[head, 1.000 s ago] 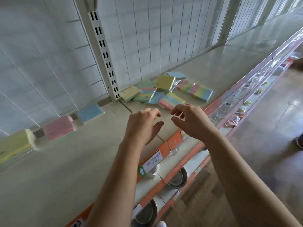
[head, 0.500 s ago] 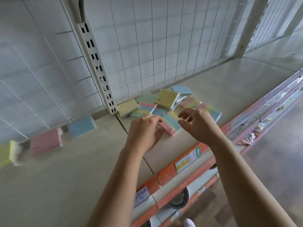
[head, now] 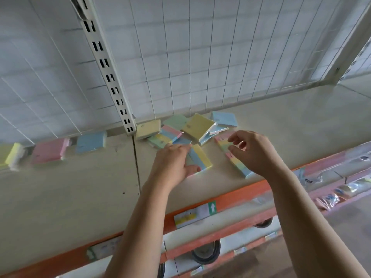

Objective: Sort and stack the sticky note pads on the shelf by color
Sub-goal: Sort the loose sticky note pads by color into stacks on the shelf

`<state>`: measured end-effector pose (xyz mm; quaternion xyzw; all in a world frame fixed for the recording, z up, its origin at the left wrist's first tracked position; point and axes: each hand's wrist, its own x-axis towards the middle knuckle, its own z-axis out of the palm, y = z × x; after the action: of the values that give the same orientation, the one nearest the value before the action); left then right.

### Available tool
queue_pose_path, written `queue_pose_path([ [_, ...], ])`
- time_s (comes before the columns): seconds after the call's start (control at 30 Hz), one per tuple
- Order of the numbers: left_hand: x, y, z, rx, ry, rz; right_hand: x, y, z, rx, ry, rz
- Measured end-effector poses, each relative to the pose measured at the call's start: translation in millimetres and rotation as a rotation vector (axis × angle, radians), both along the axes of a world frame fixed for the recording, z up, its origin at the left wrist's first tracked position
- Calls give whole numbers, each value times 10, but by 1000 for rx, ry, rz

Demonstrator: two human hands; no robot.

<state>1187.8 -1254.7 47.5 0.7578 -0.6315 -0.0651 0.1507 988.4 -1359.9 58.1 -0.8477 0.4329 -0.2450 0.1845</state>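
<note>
The shelf [head: 281,121] is the only holder I have. A loose pile of pads [head: 197,126] lies against the wire grid back [head: 200,57], just right of the slotted upright [head: 112,85]. Left of the upright, a blue pad [head: 91,141], a pink pad [head: 49,150] and a yellow pad [head: 12,157] line the back edge. My left hand [head: 172,163] grips a striped pad [head: 199,157] between thumb and fingers. My right hand [head: 255,151] hovers, fingers loosely curled and empty, over a second striped pad [head: 233,157]. Bare shelf runs forward to the orange front lip [head: 241,198] and out to the right.

White wire grid panel [head: 200,57] backs a beige, orange-edged shelf [head: 60,197] above the floor [head: 351,221]
</note>
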Motion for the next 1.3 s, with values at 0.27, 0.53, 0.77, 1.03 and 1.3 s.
queue_pose_path([
  [0.27, -145, -77, 34, 64, -50, 95, -188, -163, -71, 5, -26, 16],
  [0.53, -273, -108, 149, -133, 121, 124, -345, -241, -52, 25, 3, 26],
  [0.77, -264, -159, 120, -236, 213, 179, -382, -262, -82, 242, 197, -44],
  [1.03, -286, -178, 112, -238, 223, 189, -337, -260, -77, 321, 171, -90],
  [1.3, -232, 10, 199, -269, 117, 220, -109, -176, 132, 191, -21, 106],
])
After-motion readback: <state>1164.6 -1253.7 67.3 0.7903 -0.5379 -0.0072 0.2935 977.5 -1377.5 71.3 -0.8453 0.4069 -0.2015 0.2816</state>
